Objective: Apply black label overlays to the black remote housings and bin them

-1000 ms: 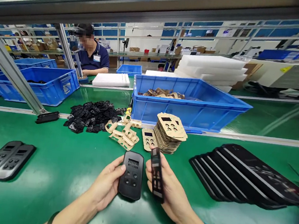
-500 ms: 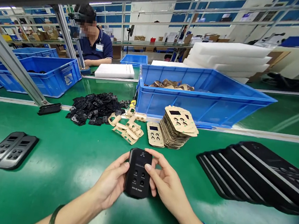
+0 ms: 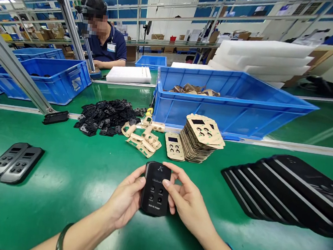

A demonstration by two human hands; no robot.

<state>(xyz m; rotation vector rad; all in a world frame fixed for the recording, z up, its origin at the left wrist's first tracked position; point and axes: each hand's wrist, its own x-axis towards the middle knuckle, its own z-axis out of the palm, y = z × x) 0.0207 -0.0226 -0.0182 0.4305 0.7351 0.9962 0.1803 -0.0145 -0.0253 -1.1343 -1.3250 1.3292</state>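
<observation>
Between my two hands is a black control panel cover (image 3: 153, 210) with white print and several round buttons or holes, its face up toward me. My left hand (image 3: 126, 198) grips its left edge, thumb on the side. Along the right edge my right hand (image 3: 186, 197) is closed on it, with the thumb resting on the face. Just beyond lie a stack of tan adhesive sheets (image 3: 200, 145) with cut-outs and one single sheet (image 3: 175, 147) beside it. Crumpled tan backing paper (image 3: 143, 138) sits to the left of these.
A heap of small black plates (image 3: 107, 114) lies back left. Two grey-faced panels (image 3: 14, 162) rest at left, and a row of overlapping black panels (image 3: 281, 194) at right. A large blue bin (image 3: 201, 111) stands behind. A co-worker (image 3: 106, 42) sits across the bench.
The view has shifted slightly, so the bench things appear a little higher. Both hands keep the same hold on the black panel cover.
</observation>
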